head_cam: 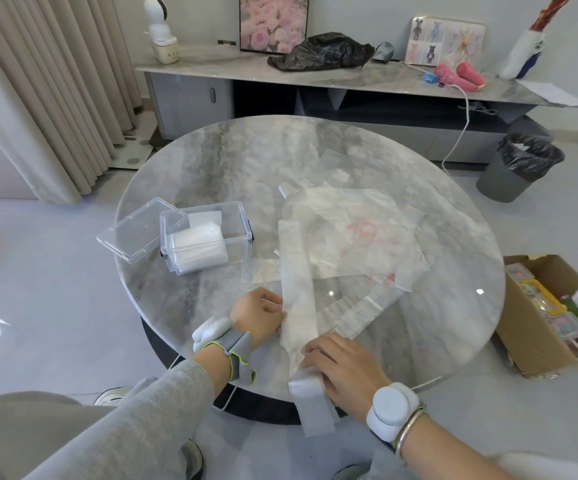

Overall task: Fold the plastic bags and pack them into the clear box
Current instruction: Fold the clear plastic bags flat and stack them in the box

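Currently mid-task. Clear box (237, 237) sits left of centre in the frame on the round table (218, 161). It is open, with its lid (128, 233) leaning against its left side. Inside the box is a stack of folded bags (197, 249), whitish, filling the left part; the count cannot be told. The right part of the box looks free. At centre and centre-right of the frame, loose bags (360, 233) lie flat and overlapping on the table, one with faint red print. Their number is unclear because they are see-through. One bag is being worked: it is folded lengthwise into a strip (298, 289) that runs from mid-frame down to the near table edge, with its lower end hanging over that edge. Left hand (258, 317), lower centre of the frame, has its fingers curled, pinching the strip's left edge. Right hand (348, 370), just right of it, lies on the strip at the table edge with fingers bent and closed on it; where the thumb sits is hard to make out. Judgement: some bags are packed and the lengthwise folds on this one appear done. Left to do: fold the strip down into a small packet, place it in the box beside the stack, then repeat for the loose bags. Probably no more than half complete.
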The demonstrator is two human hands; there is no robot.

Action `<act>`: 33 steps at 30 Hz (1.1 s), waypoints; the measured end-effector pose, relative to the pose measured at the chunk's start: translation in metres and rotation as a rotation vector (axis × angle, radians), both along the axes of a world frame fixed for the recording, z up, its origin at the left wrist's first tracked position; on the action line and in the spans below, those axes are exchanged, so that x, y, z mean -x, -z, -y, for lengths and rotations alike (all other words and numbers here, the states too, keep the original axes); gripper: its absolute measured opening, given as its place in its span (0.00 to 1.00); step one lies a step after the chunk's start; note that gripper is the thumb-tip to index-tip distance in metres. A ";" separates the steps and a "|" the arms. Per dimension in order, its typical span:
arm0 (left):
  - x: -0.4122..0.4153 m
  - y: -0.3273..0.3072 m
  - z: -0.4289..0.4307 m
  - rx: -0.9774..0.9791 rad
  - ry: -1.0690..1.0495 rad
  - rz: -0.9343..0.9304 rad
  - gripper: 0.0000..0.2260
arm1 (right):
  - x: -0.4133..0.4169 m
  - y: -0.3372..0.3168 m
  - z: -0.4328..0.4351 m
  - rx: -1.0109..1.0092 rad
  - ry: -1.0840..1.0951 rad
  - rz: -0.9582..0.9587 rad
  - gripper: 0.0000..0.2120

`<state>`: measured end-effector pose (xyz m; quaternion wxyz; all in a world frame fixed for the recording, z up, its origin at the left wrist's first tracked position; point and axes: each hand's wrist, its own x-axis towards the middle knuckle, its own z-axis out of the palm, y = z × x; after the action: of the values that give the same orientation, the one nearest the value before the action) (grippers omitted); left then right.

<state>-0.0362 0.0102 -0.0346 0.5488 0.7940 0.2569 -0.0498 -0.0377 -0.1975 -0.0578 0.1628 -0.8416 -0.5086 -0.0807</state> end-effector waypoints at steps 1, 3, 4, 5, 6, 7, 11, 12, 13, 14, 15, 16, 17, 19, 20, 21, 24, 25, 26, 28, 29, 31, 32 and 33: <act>0.001 0.000 -0.002 -0.117 0.036 0.037 0.07 | 0.001 0.000 0.000 -0.002 0.006 -0.016 0.12; 0.006 0.000 -0.008 -0.421 0.138 0.087 0.12 | 0.001 0.000 0.000 -0.008 0.010 -0.036 0.12; 0.010 0.000 -0.011 -0.538 0.198 0.133 0.14 | 0.001 -0.001 0.000 -0.012 0.008 -0.043 0.12; 0.015 -0.001 -0.014 -0.618 0.267 0.225 0.15 | 0.002 -0.002 0.000 -0.016 0.010 -0.050 0.12; 0.020 -0.001 -0.016 -0.673 0.355 0.356 0.16 | 0.002 -0.003 0.000 -0.018 0.011 -0.059 0.12; 0.026 0.000 -0.017 -0.723 0.471 0.473 0.16 | 0.003 -0.005 0.000 -0.018 0.014 -0.074 0.12; 0.044 0.016 -0.018 -0.846 0.712 0.625 0.18 | 0.007 -0.006 -0.002 -0.081 0.131 -0.298 0.12; 0.047 0.019 -0.019 -0.828 0.699 0.605 0.18 | 0.008 -0.008 -0.003 -0.110 0.182 -0.384 0.11; 0.049 0.022 -0.020 -0.805 0.675 0.583 0.18 | 0.008 -0.009 -0.005 -0.144 0.243 -0.463 0.09; 0.050 0.023 -0.021 -0.785 0.652 0.567 0.17 | 0.008 -0.009 -0.007 -0.186 0.310 -0.538 0.06; 0.050 0.024 -0.021 -0.770 0.632 0.560 0.16 | 0.008 -0.011 -0.010 -0.221 0.384 -0.619 0.06; 0.049 0.024 -0.021 -0.755 0.612 0.551 0.16 | 0.006 -0.012 -0.013 -0.248 0.449 -0.711 0.07; 0.048 0.024 -0.021 -0.737 0.587 0.535 0.17 | 0.004 -0.015 -0.016 -0.269 0.503 -0.793 0.08; 0.047 0.024 -0.021 -0.683 0.534 0.491 0.19 | -0.004 -0.014 -0.023 -0.285 0.589 -0.902 0.08; 0.047 0.024 -0.020 -0.658 0.507 0.481 0.21 | -0.008 -0.014 -0.025 -0.287 0.629 -0.939 0.07; 0.048 0.025 -0.020 -0.638 0.487 0.470 0.22 | -0.012 -0.012 -0.028 -0.284 0.664 -0.973 0.06; 0.050 0.026 -0.016 -0.589 0.446 0.450 0.24 | -0.021 -0.009 -0.032 -0.286 0.713 -0.999 0.06; 0.051 0.026 -0.015 -0.581 0.427 0.453 0.24 | -0.021 -0.008 -0.034 -0.269 0.715 -0.979 0.06; 0.052 0.027 -0.013 -0.577 0.410 0.463 0.23 | -0.021 -0.009 -0.034 -0.249 0.719 -0.950 0.06; 0.053 0.027 -0.011 -0.589 0.391 0.480 0.21 | -0.018 -0.009 -0.035 -0.220 0.726 -0.893 0.07; 0.053 0.026 -0.011 -0.599 0.392 0.483 0.21 | -0.018 -0.009 -0.035 -0.218 0.732 -0.885 0.06; 0.051 0.025 -0.010 -0.612 0.404 0.478 0.23 | -0.020 -0.006 -0.034 -0.243 0.743 -0.924 0.04; 0.050 0.025 -0.010 -0.615 0.411 0.471 0.23 | -0.021 -0.005 -0.034 -0.259 0.748 -0.947 0.04; 0.049 0.025 -0.010 -0.617 0.420 0.463 0.24 | -0.022 -0.005 -0.034 -0.269 0.757 -0.963 0.04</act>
<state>-0.0857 0.0203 -0.0600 0.3071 0.9459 -0.0369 0.0981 -0.0156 -0.1636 -0.0530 0.4382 -0.8775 -0.0302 0.1924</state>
